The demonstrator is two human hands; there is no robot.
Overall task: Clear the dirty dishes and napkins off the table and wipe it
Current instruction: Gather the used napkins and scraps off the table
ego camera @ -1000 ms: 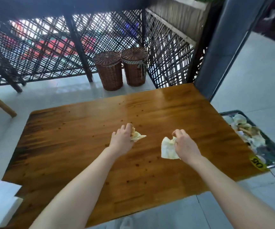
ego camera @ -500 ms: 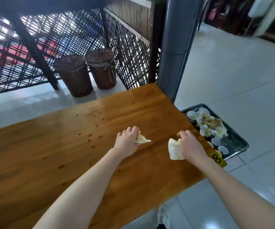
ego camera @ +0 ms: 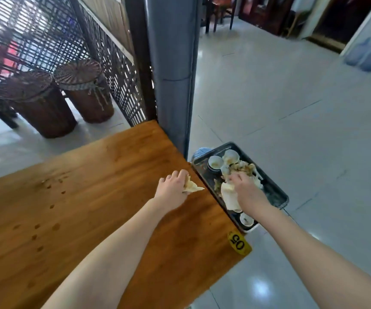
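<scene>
Nearest, on the corner of the table (ego camera: 113,197) just this side of the tray (ego camera: 276,194), sits a yellow tag (ego camera: 239,243) marked 05. The left hand (ego camera: 173,188) hangs over the wood just left of the tray, its fingers curled round a crumpled napkin (ego camera: 193,188) whose tip points at the tray's rim. The right hand (ego camera: 248,195) is over the tray itself, its fingers pinching a second napkin (ego camera: 229,197), a white wad hanging under the palm. Small cups (ego camera: 246,220) lie at the tray's near end. Bowls (ego camera: 215,163) and soiled paper scraps lie at its far end.

The step in hand looks like dumping the last napkins. The right fingers need only spread to drop theirs onto the heap. The left hand has to cross the table edge and get above the tray before letting go, or its wad may land on the floor.

Wiping is not yet done: dark spots (ego camera: 53,207) mark the wood well left of the tray, and no cloth shows. Just beyond the tray stands a grey pillar (ego camera: 171,74), with two wicker baskets (ego camera: 86,90) farther left.
</scene>
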